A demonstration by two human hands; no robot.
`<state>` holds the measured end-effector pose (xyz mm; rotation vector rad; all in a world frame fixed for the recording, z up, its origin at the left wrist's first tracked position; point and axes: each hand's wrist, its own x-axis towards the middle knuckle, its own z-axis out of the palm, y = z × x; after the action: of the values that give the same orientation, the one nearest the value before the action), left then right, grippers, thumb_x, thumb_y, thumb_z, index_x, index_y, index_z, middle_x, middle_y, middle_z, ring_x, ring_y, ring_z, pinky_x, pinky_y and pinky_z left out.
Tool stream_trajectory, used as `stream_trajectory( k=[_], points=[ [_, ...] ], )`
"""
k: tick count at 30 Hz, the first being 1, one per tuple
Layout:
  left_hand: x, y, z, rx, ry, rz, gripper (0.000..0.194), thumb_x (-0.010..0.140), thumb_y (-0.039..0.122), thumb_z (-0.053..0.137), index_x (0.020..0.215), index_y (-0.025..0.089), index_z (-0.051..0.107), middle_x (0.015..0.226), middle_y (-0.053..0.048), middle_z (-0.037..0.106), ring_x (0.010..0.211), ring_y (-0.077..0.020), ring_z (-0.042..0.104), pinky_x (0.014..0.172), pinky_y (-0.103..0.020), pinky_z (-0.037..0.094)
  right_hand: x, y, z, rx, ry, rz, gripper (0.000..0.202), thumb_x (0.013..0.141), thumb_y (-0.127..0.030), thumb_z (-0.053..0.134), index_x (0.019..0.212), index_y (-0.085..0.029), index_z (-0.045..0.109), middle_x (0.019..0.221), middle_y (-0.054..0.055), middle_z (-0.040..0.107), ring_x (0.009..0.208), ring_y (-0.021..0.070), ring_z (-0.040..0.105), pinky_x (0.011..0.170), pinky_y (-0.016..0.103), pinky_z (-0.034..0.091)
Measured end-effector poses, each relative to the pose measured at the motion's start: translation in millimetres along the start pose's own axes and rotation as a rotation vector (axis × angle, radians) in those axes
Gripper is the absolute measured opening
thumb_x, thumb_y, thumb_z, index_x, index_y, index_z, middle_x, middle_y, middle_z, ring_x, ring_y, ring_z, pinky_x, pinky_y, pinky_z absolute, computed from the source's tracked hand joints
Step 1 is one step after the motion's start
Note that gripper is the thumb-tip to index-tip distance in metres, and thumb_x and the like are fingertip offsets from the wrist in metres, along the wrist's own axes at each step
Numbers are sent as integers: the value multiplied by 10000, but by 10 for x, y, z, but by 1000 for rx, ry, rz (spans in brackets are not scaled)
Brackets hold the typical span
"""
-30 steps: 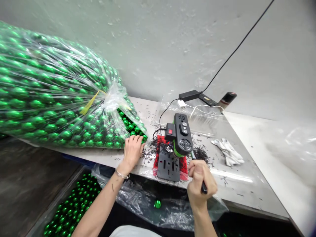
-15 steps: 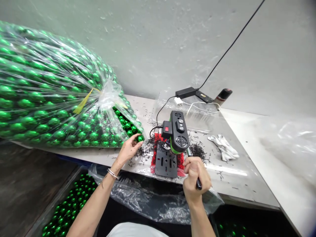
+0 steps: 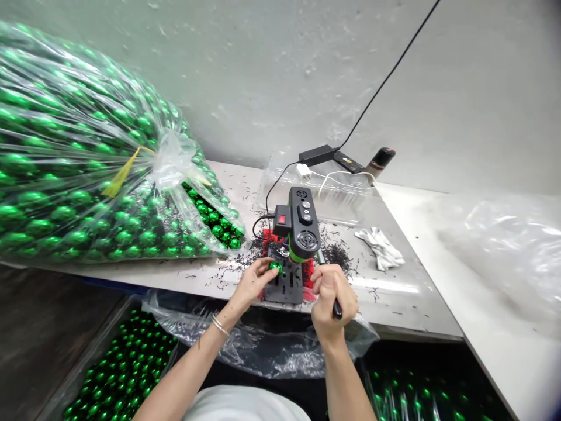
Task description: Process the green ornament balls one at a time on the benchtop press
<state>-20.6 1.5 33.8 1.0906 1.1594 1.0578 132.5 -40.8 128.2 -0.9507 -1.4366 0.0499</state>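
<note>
Between the thumb and fingers of my left hand (image 3: 254,283) is a shiny green ball (image 3: 275,267), held over the slotted black base plate (image 3: 284,286) of a small bench drill press. The black drill head (image 3: 304,222), with a red switch on its side, stands above and just right of that ball. My right hand (image 3: 333,298) is wrapped round the black-tipped lever (image 3: 337,310) at the machine's right side. Red material (image 3: 308,272) lies under the base. To the left, a large clear bag (image 3: 170,161) full of green balls has an opening (image 3: 219,225) facing the machine.
Dark shavings (image 3: 337,257) are scattered round the machine. White gloves (image 3: 380,248) lie on the right of the table. Behind are a power adapter (image 3: 316,155), cables and a dark-capped bottle (image 3: 382,159). Below the front edge, green balls (image 3: 118,362) fill a plastic-lined container.
My left hand has carried the green ball from the bag's opening rightward to the drill press base. My right hand keeps its grip on the lever. The camera view has shifted slightly.
</note>
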Motion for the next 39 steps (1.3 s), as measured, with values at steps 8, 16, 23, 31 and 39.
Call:
stream_trajectory(
  k=[8,16,23,31,39],
  points=[
    [-6,-59,111,738,33,423,317,868,318,684,1166,211,684,1076,-100,750,980,-270,692,879,-421,550,-12,-6,-11,-22,-20,-26,303,935,-86,424,664,-217,462,635,-15,514,634,135,555,587,289,419],
    [68,-166,75,765,69,537,352,833,408,757,1126,214,726,1083,-94,751,1030,-273,660,933,-446,517,-39,1,-19,-32,-36,-37,298,938,-85,417,670,-212,447,652,-15,514,636,123,549,571,272,410],
    [98,-230,92,757,32,632,359,834,424,756,1137,231,739,1081,-102,732,1042,-271,629,927,-442,492,-183,104,9,-2,-2,-61,282,945,-107,409,691,-210,475,605,-27,479,633,133,546,582,278,422],
    [116,-253,103,757,34,635,360,827,418,764,1137,237,740,1072,-90,724,1025,-266,616,898,-416,487,-473,378,40,-43,2,-137,298,969,-164,389,691,-207,486,697,-7,554,625,124,545,727,353,498],
    [115,-249,95,757,14,656,366,825,414,766,1134,220,733,1042,-90,724,1013,-266,608,890,-414,488,-664,531,90,-45,51,-143,336,1002,-232,360,686,-210,469,733,-9,562,634,113,547,815,382,544]
  ],
)
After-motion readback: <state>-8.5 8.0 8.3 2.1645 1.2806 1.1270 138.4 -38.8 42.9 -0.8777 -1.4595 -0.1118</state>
